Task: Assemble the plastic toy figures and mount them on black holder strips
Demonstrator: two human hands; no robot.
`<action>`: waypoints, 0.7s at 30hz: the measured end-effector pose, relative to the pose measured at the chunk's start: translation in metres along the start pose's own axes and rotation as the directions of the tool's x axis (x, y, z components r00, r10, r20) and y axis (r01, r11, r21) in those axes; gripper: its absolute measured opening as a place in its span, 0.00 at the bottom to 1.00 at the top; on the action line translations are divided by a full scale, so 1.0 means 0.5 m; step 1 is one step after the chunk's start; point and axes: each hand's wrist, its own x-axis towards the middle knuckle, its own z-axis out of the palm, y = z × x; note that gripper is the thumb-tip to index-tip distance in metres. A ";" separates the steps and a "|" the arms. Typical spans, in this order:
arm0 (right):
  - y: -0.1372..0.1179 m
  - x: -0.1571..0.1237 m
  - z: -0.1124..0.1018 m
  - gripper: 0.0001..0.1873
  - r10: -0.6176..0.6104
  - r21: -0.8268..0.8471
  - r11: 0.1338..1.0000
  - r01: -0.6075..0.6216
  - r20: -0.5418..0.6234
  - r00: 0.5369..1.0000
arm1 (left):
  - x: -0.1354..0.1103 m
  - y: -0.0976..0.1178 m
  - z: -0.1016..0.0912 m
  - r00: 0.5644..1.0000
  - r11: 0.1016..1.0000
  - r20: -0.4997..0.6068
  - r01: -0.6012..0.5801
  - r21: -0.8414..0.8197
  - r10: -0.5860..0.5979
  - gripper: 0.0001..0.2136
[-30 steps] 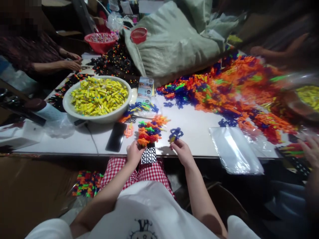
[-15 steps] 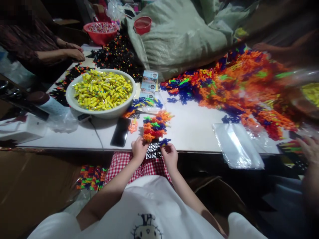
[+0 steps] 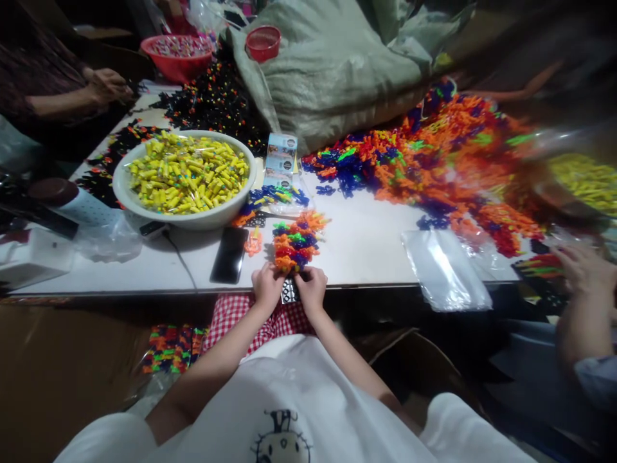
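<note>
My left hand [image 3: 267, 288] and my right hand [image 3: 312, 288] meet at the table's near edge, fingers curled on a black-and-white patterned card [image 3: 288, 292] loaded with small coloured plastic pieces [image 3: 293, 243] in orange, red, green and blue. The left hand grips the card's left side. On its right side the right hand presses a piece I can barely see onto the near end of the row. The card hangs partly over the edge above my red checked lap.
A white basin [image 3: 144, 206] of yellow packets, a black phone [image 3: 228, 255] and an orange piece [image 3: 253, 244] lie left. A big heap of coloured pieces [image 3: 448, 161] and clear bags [image 3: 443, 269] lie right. Other people's hands [image 3: 583, 269] [image 3: 103, 87] work nearby. Green sack [image 3: 337, 64] behind.
My right hand has carried a blue piece from the table leftward to the card, and both hands have closed together at the card's near end. The view has shifted slightly.
</note>
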 end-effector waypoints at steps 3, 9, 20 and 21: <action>-0.001 0.001 -0.003 0.07 0.009 0.026 1.000 -0.009 0.011 1.000 | -0.001 -0.003 0.000 1.000 1.000 -0.002 -0.013 -0.002 0.013 0.07; -0.005 0.007 -0.005 0.07 0.001 0.009 1.000 -0.001 0.038 0.999 | -0.003 0.000 -0.006 1.000 1.000 -0.006 -0.020 -0.006 0.020 0.08; -0.026 0.018 -0.001 0.05 0.056 -0.230 0.973 -0.031 0.105 0.993 | -0.011 -0.006 -0.045 0.999 0.993 0.045 -0.026 -0.117 0.031 0.06; -0.025 0.018 -0.001 0.05 0.062 -0.235 0.971 -0.035 0.109 0.992 | -0.018 -0.003 -0.060 0.999 0.991 0.000 -0.046 -0.123 0.046 0.06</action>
